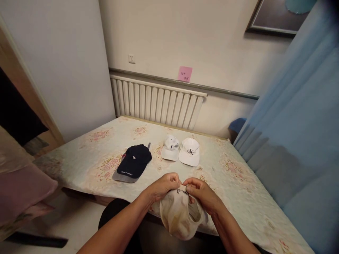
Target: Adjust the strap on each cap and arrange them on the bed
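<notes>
A beige baseball cap (176,217) hangs between my hands at the near edge of the bed, its back opening turned up and to the right. My left hand (166,185) pinches the left end of the cap's rear strap, close to a small metal buckle. On the strap's other end, the fingers of my right hand (202,192) are closed. Farther off lie two white caps side by side, one with a small dark emblem (170,148) and one with black CK letters (189,151). To the left, a navy cap (136,160) rests on top of a grey one (125,176).
The caps lie on a flowered bed cover (106,137). Behind the bed are a white radiator (156,100) and a pink note (184,73) on the wall. A blue curtain (299,116) borders the right side, and pinkish fabric (23,187) hangs at the left.
</notes>
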{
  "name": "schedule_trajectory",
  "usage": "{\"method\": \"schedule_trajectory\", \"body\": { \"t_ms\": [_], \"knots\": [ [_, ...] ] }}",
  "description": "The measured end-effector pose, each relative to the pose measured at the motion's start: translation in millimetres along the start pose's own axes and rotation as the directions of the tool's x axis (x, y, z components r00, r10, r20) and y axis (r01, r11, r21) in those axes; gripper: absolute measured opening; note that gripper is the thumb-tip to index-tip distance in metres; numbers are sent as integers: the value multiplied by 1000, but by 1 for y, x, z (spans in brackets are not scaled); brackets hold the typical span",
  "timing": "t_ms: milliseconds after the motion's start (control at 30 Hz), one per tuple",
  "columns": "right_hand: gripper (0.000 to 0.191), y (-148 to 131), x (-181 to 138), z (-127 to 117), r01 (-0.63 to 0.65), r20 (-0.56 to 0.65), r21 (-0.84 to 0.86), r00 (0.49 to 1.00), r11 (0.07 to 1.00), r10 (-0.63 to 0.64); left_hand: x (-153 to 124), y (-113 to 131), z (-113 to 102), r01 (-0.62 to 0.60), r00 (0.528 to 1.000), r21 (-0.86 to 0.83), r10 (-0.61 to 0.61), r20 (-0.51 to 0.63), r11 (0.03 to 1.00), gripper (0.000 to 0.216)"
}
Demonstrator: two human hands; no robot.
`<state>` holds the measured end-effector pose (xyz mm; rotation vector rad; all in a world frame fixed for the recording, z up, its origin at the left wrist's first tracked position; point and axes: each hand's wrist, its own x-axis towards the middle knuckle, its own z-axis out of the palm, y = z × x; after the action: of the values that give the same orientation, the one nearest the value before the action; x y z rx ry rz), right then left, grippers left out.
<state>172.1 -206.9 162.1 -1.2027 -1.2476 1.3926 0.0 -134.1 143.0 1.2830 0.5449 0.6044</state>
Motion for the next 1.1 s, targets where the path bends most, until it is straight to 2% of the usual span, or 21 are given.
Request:
{"method": "schedule_trajectory", "body": {
  "t_ms": [133,400,667,767,867,967,1100],
  "knots": [
    [27,1,-2,2,-13,-33,5,999,1000,13,-1,0,2,-4,1000,26,4,6,1000,12],
    [21,2,1,0,-22,-74,-114,997,993,13,-2,0,4,18,1000,20,-19,24,1000,13],
    [16,4,1,4,-28,-79,-82,997,996,22,-2,-3,3,1,1000,5,-1,23,1000,12],
    [20,4,0,4,-45,-59,-40,997,998,43,-2,-1,3,4,1000,-6,-4,31,1000,13],
    [21,5,-1,5,-53,-30,77,998,996,55,-2,-2,2,18,999,-54,-16,49,998,15],
    [20,8,0,6,-57,-12,187,998,981,60,-2,-5,1,37,996,-135,-25,83,990,17],
    [17,10,1,6,-49,-2,250,999,967,51,-2,-5,2,61,990,-205,-34,134,977,16]
  ]
}}
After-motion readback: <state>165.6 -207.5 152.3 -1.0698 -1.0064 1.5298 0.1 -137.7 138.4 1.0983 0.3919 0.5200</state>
